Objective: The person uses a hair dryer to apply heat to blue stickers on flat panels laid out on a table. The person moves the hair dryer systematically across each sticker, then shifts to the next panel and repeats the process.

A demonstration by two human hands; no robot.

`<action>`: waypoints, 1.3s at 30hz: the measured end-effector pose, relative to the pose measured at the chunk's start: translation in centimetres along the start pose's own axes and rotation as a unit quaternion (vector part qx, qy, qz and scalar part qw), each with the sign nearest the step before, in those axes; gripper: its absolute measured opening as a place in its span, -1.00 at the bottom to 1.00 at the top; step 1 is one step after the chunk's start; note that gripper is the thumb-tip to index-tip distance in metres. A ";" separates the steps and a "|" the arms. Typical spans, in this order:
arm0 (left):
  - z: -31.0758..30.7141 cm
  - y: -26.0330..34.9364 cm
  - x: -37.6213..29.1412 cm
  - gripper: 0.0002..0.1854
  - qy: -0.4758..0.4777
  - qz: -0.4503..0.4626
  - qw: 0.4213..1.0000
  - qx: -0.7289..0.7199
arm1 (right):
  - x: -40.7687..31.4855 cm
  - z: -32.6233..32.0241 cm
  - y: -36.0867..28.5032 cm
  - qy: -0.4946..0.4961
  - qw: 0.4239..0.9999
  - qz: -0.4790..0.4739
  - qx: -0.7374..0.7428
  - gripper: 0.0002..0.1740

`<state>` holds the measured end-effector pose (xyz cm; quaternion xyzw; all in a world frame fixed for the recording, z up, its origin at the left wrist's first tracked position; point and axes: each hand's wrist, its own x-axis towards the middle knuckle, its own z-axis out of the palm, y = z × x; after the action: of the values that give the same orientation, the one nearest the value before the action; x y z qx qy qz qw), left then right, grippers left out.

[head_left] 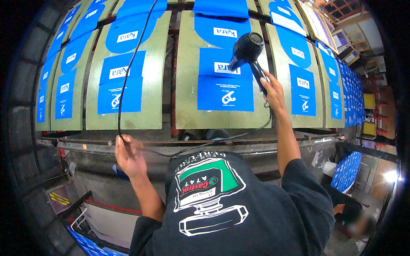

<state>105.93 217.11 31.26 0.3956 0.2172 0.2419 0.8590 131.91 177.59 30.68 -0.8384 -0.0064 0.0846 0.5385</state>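
My right hand [274,91] grips the handle of a black hair dryer [250,46]. Its nozzle points down and to the left, over a blue fabric piece [224,92] that bears white printing and lies flat on an olive-green board [187,80]. The dryer hides part of the print. From the handle, a black power cord [205,142] sags in front of my body to my left hand [131,156], where it passes between thumb and fingers. Beyond that hand, the cord runs up across another board [155,80] and its blue fabric piece [134,92].
Several more boards with blue printed pieces stand in rows left, right and behind. A metal rail [198,139] crosses between me and the boards. Wooden-framed screens [318,24] lie at upper right. Another person [352,217] is low down at right, near blue printed cloth [346,171].
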 end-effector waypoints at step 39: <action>-1.3 0.2 1.0 -0.71 0.003 -0.018 1.000 0.018 | -10.1 1.7 2.1 0.100 0.990 0.030 0.095 -0.50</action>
<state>105.93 218.60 30.46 0.4066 0.2307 0.2238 0.8552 121.55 177.24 29.42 -0.7872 0.0810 0.0170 0.6112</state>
